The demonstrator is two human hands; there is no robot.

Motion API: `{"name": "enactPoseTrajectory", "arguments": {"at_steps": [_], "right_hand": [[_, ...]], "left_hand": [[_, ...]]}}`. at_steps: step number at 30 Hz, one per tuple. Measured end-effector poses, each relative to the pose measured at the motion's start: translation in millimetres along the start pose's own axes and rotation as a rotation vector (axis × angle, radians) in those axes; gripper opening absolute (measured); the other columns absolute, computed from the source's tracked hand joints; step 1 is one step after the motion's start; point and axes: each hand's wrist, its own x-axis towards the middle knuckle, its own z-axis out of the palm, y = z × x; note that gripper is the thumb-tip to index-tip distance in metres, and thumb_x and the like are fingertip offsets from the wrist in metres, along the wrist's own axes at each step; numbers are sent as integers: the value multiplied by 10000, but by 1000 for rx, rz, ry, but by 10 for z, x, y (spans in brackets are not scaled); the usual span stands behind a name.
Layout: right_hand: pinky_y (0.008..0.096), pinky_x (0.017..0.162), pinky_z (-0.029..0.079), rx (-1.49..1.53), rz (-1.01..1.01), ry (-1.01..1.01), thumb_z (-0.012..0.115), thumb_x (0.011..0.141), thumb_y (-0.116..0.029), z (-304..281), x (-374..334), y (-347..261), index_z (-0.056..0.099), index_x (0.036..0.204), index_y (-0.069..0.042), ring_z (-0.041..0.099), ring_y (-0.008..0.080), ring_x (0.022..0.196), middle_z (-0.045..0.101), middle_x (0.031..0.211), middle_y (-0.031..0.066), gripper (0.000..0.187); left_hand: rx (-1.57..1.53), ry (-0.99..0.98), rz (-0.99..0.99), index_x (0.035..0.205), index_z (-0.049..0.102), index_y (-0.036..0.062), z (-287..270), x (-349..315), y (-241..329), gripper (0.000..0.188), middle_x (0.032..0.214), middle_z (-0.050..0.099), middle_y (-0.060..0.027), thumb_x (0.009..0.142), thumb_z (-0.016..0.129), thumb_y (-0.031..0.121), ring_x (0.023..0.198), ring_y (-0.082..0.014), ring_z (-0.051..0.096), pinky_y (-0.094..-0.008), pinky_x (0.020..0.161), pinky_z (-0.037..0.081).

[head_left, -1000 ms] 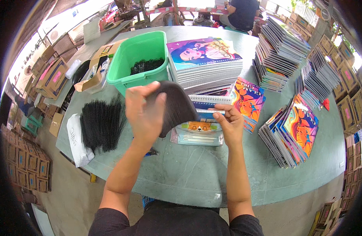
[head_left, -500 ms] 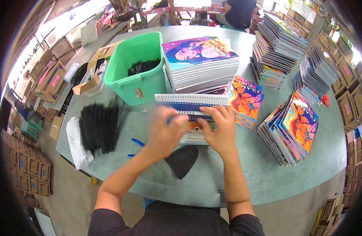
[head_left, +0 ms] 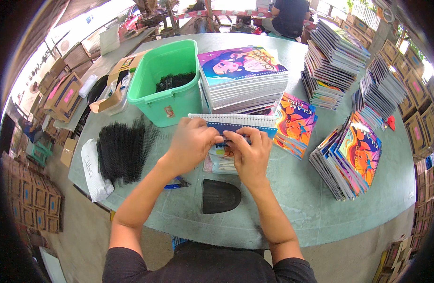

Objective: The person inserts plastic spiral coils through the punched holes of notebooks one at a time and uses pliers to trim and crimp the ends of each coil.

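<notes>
In front of me lies a notebook [head_left: 243, 123] with a blue cover strip and a row of punched holes along its edge. My left hand [head_left: 191, 144], slightly blurred, is closed with its fingertips at that edge. Beside it, my right hand [head_left: 249, 153] pinches the same edge, its thumb nearly meeting the left fingers. Whether a coil is between the fingertips is hidden. A part of a printed cover [head_left: 221, 165] shows below my hands. Nearer me are blue-handled pliers [head_left: 176, 184] and a rounded black pad [head_left: 221, 196].
A pile of black spiral coils [head_left: 124, 152] lies left, beside a white packet [head_left: 95, 172]. Behind stands a green tub [head_left: 155, 101] holding more coils. A stack of notebooks [head_left: 245, 92] stands beyond my hands; bound notebooks [head_left: 351, 158] are piled right. A person [head_left: 290, 19] sits far back.
Both hands have drawn together at the notebook's holed edge. The black pad has turned from a pointed to a rounded outline, and the pliers have shifted right and nearer me.
</notes>
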Motion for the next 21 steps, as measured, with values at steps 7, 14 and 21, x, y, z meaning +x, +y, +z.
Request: {"name": "enactPoseTrajectory", "arguments": {"at_steps": [7, 14, 21], "right_hand": [[378, 741, 351, 30, 57, 13, 662, 729, -176, 26, 70, 28, 644, 996, -173, 500, 224, 863, 560, 903, 11, 268], [386, 734, 347, -74, 17, 17, 665, 759, -224, 93, 90, 56, 643, 962, -180, 497, 226, 870, 559, 924, -4, 209], [386, 723, 326, -114, -3, -20, 647, 779, -249, 122, 137, 2, 638, 932, -195, 498, 218, 861, 568, 900, -13, 163]], "left_hand": [[-131, -13, -119, 892, 590, 62, 13, 24, 16, 207, 786, 582, -68, 786, 657, 226, 801, -272, 559, -371, 727, 398], [-147, 256, -30, 892, 604, 80, 125, -107, 190, 227, 844, 586, -80, 759, 685, 245, 773, -282, 556, -389, 737, 416], [-250, -364, 5, 1025, 608, 94, 687, -858, 524, 340, 1012, 554, -112, 764, 676, 300, 951, -273, 527, -422, 804, 422]]}}
